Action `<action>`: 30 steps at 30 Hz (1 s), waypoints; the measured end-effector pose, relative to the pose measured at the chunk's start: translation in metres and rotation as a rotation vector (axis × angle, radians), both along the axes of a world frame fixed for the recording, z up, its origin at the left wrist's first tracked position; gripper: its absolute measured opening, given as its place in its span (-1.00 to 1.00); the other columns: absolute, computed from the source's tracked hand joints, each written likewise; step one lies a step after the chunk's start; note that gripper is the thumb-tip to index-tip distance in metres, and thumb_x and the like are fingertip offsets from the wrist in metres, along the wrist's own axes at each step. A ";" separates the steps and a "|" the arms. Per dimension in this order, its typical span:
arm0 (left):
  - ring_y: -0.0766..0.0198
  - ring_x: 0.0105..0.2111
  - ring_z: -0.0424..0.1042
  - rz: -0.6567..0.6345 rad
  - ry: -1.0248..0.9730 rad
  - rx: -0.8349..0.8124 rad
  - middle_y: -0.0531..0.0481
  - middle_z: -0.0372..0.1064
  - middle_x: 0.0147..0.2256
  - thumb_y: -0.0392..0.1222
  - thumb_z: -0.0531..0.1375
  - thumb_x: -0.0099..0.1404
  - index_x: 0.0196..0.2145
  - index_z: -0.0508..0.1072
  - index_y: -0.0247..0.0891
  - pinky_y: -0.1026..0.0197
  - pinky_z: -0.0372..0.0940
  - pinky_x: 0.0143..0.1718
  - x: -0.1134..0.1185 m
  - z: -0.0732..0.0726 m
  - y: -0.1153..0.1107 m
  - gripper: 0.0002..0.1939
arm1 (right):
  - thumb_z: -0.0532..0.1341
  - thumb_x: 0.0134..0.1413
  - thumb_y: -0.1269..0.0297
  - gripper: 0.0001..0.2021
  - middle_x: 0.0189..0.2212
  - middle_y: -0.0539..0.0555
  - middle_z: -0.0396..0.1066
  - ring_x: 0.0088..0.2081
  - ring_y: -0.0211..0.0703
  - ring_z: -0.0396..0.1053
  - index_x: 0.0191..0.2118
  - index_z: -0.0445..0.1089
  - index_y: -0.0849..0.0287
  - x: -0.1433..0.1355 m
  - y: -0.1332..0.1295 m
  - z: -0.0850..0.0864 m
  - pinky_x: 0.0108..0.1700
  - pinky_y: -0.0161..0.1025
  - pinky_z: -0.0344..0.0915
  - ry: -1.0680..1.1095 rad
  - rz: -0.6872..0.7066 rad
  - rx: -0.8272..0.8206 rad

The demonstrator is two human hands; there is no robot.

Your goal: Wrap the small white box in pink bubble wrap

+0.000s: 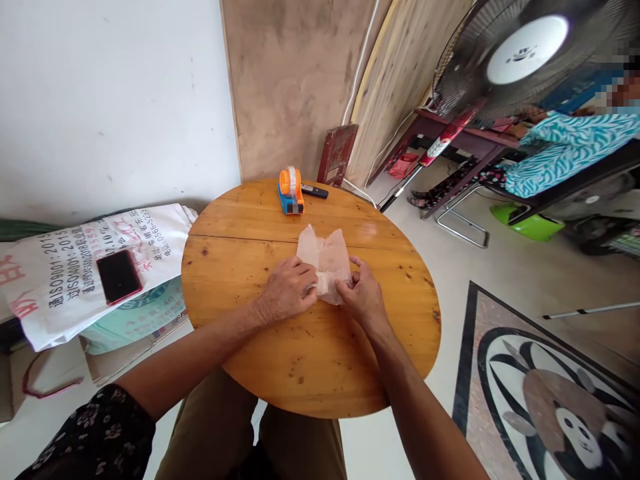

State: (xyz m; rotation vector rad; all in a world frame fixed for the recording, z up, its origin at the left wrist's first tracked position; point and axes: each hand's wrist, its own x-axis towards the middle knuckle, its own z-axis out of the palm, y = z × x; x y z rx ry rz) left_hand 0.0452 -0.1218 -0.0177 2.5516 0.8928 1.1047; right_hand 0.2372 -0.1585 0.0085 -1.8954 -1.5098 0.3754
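1. The round grey-and-white plastic fan point(527, 50) is blurring, cut off above.
2. A teal-and-white patterned garment point(570, 157) is extending past the right edge.
3. The left hand point(287, 290) and right hand point(365, 293) are partly hiding a crinkled translucent plastic sheet point(333, 257).

Numbers and Chinese characters, partly legible.
On the white woven plastic sack point(85, 267), black print reads "2015" near the upper edge and "0566-52…" toward the right end, with red characters alongside. The round white fan hub point(527, 50) bears a W-like mark; print on the pale-green plastic sack point(150, 313) is too faint.
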 end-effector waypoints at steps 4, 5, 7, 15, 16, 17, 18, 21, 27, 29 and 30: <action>0.13 -0.17 0.37 -0.001 0.046 -0.007 -0.07 0.53 -0.14 -0.32 0.16 0.19 -0.35 0.49 -0.22 0.08 0.26 -0.09 0.000 0.004 0.000 -0.89 | 0.21 -0.03 0.13 -0.29 -0.53 -0.07 0.36 -0.50 -0.18 0.30 0.24 0.17 0.32 -0.013 0.002 0.009 -0.40 -0.25 0.26 0.100 0.079 0.031; 0.13 -0.18 0.37 -0.008 0.052 -0.013 -0.07 0.53 -0.14 -0.33 0.16 0.19 -0.35 0.49 -0.23 0.09 0.26 -0.11 0.000 0.005 0.000 -0.89 | 0.21 -0.02 0.12 -0.29 -0.52 -0.05 0.37 -0.49 -0.18 0.32 0.25 0.17 0.34 -0.015 0.004 0.009 -0.40 -0.25 0.28 0.137 0.095 0.030; 0.14 -0.20 0.38 -0.029 0.059 -0.025 -0.08 0.53 -0.15 -0.33 0.15 0.19 -0.34 0.48 -0.24 0.11 0.27 -0.13 0.000 0.007 0.001 -0.89 | 0.21 -0.03 0.12 -0.29 -0.50 -0.03 0.39 -0.48 -0.17 0.33 0.24 0.18 0.36 -0.020 0.008 0.008 -0.41 -0.24 0.30 0.184 0.110 0.019; 0.15 -0.17 0.42 -0.111 0.008 -0.117 -0.11 0.52 -0.15 -0.37 0.13 0.18 -0.30 0.45 -0.25 0.09 0.27 -0.05 0.001 0.004 0.004 -0.85 | 0.19 0.03 0.10 -0.36 -0.39 0.11 0.51 -0.39 -0.11 0.43 0.19 0.25 0.37 -0.026 0.011 0.009 -0.36 -0.21 0.38 0.166 0.149 -0.046; 0.15 -0.17 0.42 -0.114 -0.001 -0.133 -0.11 0.51 -0.16 -0.37 0.13 0.17 -0.30 0.44 -0.24 0.09 0.27 -0.05 0.002 0.005 0.004 -0.85 | 0.16 0.06 0.09 -0.38 -0.37 0.12 0.52 -0.39 -0.11 0.44 0.19 0.26 0.37 -0.026 0.008 0.010 -0.35 -0.20 0.39 0.170 0.164 -0.052; 0.16 -0.17 0.42 -0.113 -0.010 -0.152 -0.10 0.51 -0.19 -0.37 0.13 0.17 -0.29 0.44 -0.24 0.10 0.27 -0.05 0.002 0.005 0.004 -0.85 | 0.13 0.09 0.10 -0.41 -0.35 0.13 0.53 -0.39 -0.11 0.45 0.19 0.26 0.35 -0.026 0.005 0.011 -0.35 -0.19 0.40 0.175 0.181 -0.057; 0.16 -0.18 0.42 -0.108 -0.022 -0.170 -0.09 0.51 -0.21 -0.36 0.13 0.18 -0.28 0.44 -0.23 0.10 0.28 -0.06 0.002 0.006 0.003 -0.85 | 0.09 0.12 0.13 -0.44 -0.33 0.13 0.54 -0.39 -0.13 0.45 0.19 0.25 0.33 -0.026 0.001 0.012 -0.34 -0.19 0.41 0.178 0.204 -0.059; 0.16 -0.20 0.42 -0.074 -0.058 -0.228 -0.07 0.49 -0.26 -0.34 0.15 0.18 -0.23 0.43 -0.22 0.13 0.30 -0.11 0.001 0.006 0.001 -0.82 | 0.04 0.14 0.28 -0.49 -0.21 0.13 0.55 -0.42 -0.19 0.46 0.21 0.23 0.23 -0.027 -0.010 0.013 -0.31 -0.19 0.42 0.164 0.268 -0.036; 0.14 -0.16 0.43 -0.041 -0.187 -0.323 -0.15 0.46 -0.12 -0.31 0.20 0.13 -0.05 0.38 -0.27 0.11 0.33 -0.10 0.002 0.005 -0.001 -0.62 | 0.09 0.02 0.48 -0.43 -0.14 0.16 0.55 -0.39 -0.21 0.45 0.22 0.20 0.26 -0.033 -0.014 0.018 -0.27 -0.23 0.39 -0.067 0.340 -0.021; 0.18 -0.19 0.43 -0.048 -0.217 -0.382 -0.13 0.45 -0.11 -0.32 0.22 0.11 -0.01 0.36 -0.26 0.13 0.34 -0.12 0.002 0.007 -0.002 -0.56 | 0.11 0.02 0.48 -0.41 -0.10 0.18 0.54 -0.38 -0.19 0.45 0.24 0.18 0.28 -0.037 -0.013 0.021 -0.28 -0.23 0.37 -0.173 0.345 -0.060; 0.20 -0.22 0.42 -0.044 -0.228 -0.413 -0.11 0.44 -0.12 -0.33 0.22 0.09 -0.01 0.36 -0.27 0.15 0.34 -0.15 0.002 0.008 -0.002 -0.53 | 0.12 0.03 0.48 -0.40 -0.08 0.19 0.53 -0.35 -0.17 0.46 0.25 0.17 0.28 -0.039 -0.013 0.023 -0.27 -0.22 0.36 -0.232 0.340 -0.079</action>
